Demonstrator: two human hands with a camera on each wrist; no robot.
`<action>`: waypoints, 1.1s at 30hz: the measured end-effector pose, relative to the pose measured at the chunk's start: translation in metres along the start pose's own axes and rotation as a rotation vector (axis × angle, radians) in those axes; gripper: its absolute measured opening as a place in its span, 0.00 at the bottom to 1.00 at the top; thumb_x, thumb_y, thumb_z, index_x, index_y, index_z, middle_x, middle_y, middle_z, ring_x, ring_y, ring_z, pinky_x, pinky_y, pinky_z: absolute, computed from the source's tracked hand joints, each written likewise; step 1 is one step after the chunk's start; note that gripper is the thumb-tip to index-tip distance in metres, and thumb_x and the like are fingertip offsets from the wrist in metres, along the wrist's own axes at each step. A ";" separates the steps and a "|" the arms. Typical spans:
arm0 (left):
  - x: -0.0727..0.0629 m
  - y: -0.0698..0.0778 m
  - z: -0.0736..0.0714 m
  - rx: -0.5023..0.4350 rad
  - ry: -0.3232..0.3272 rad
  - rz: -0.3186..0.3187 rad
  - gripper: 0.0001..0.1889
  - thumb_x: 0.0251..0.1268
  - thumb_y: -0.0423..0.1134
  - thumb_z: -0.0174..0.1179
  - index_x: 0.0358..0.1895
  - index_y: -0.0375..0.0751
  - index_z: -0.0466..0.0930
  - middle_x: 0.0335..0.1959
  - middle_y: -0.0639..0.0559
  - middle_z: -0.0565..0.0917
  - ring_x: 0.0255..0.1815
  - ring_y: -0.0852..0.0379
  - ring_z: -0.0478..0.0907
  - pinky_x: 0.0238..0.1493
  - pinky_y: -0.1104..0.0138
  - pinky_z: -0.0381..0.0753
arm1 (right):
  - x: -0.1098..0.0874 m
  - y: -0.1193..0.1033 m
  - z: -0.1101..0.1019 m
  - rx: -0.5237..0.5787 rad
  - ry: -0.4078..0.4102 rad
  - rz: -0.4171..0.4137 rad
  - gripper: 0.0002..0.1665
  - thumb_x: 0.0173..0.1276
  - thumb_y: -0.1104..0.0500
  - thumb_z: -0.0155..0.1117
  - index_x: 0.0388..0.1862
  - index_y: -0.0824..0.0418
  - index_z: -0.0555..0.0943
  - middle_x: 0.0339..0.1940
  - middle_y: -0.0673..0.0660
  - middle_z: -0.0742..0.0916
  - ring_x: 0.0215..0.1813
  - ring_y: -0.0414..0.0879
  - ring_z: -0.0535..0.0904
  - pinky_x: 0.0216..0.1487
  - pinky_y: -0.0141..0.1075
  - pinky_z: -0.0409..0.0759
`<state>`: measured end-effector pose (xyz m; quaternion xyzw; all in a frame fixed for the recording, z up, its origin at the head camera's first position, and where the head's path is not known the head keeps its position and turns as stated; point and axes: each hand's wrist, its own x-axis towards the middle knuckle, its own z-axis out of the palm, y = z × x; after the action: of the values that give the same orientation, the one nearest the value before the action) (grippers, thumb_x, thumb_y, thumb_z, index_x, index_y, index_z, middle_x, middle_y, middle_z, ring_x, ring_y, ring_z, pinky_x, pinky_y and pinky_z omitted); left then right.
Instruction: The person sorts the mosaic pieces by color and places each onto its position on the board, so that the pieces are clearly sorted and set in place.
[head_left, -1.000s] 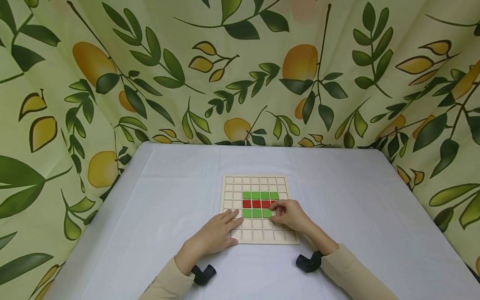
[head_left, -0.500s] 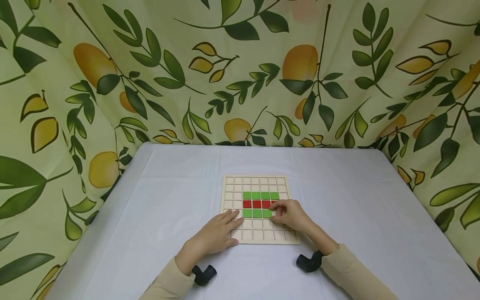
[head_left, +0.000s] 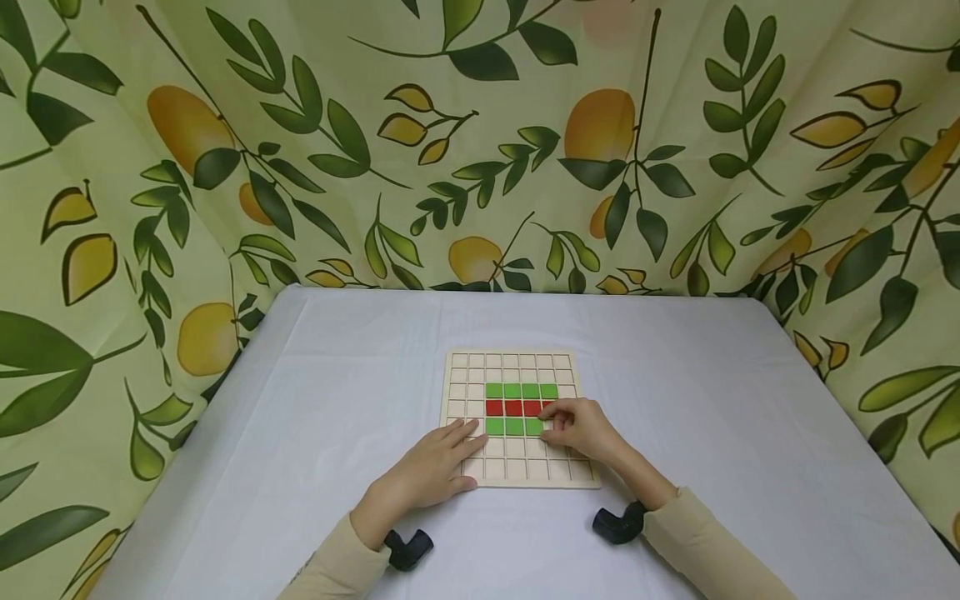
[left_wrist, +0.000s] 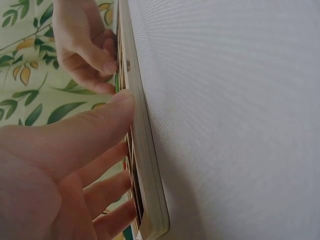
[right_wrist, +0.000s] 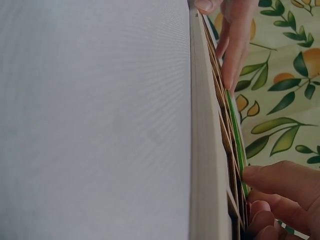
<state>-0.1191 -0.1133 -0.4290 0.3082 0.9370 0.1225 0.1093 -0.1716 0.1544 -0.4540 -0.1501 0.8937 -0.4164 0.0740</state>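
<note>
In the head view, a pale wooden grid board point(head_left: 516, 472) lies flat on the white table. Green square tiles point(head_left: 512, 391) fill part of one row, with red tiles point(head_left: 513, 408) below and more green tiles point(head_left: 514, 427) in the row nearer me. My left hand point(head_left: 431, 467) rests with spread fingers on the board's left side; its thumb point(left_wrist: 123, 100) touches the near edge. My right hand point(head_left: 585, 431) bends its fingers over the right end of the tile rows. Its thumb and forefinger tips are apart at the tiles, and I cannot tell whether they pinch one.
Black curved wrist pieces point(head_left: 408, 550) show beside both cuffs. White cloth covers the table point(head_left: 337, 358). Behind it and along both sides hangs a curtain point(head_left: 487, 167) printed with leaves and orange fruit.
</note>
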 end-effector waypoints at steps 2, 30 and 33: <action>0.000 0.000 0.000 -0.002 0.000 0.001 0.31 0.66 0.48 0.58 0.71 0.42 0.65 0.76 0.42 0.62 0.77 0.42 0.60 0.75 0.51 0.63 | -0.001 0.000 0.000 0.002 0.003 0.000 0.13 0.53 0.65 0.74 0.37 0.67 0.84 0.20 0.52 0.79 0.21 0.34 0.66 0.20 0.24 0.64; 0.000 -0.001 0.000 -0.025 -0.012 -0.012 0.32 0.66 0.48 0.58 0.72 0.44 0.63 0.77 0.43 0.61 0.78 0.43 0.58 0.76 0.51 0.62 | -0.022 0.011 -0.018 0.037 0.053 0.024 0.09 0.54 0.66 0.71 0.35 0.67 0.85 0.22 0.52 0.80 0.23 0.31 0.68 0.24 0.23 0.70; 0.000 -0.001 0.000 -0.027 -0.013 -0.011 0.32 0.66 0.48 0.58 0.72 0.43 0.63 0.76 0.43 0.61 0.77 0.43 0.58 0.76 0.50 0.62 | -0.026 0.011 -0.020 0.040 0.061 0.046 0.10 0.54 0.65 0.71 0.35 0.68 0.85 0.22 0.52 0.81 0.23 0.31 0.68 0.23 0.23 0.70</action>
<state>-0.1191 -0.1140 -0.4291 0.3021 0.9363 0.1328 0.1202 -0.1549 0.1843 -0.4495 -0.1153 0.8901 -0.4370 0.0590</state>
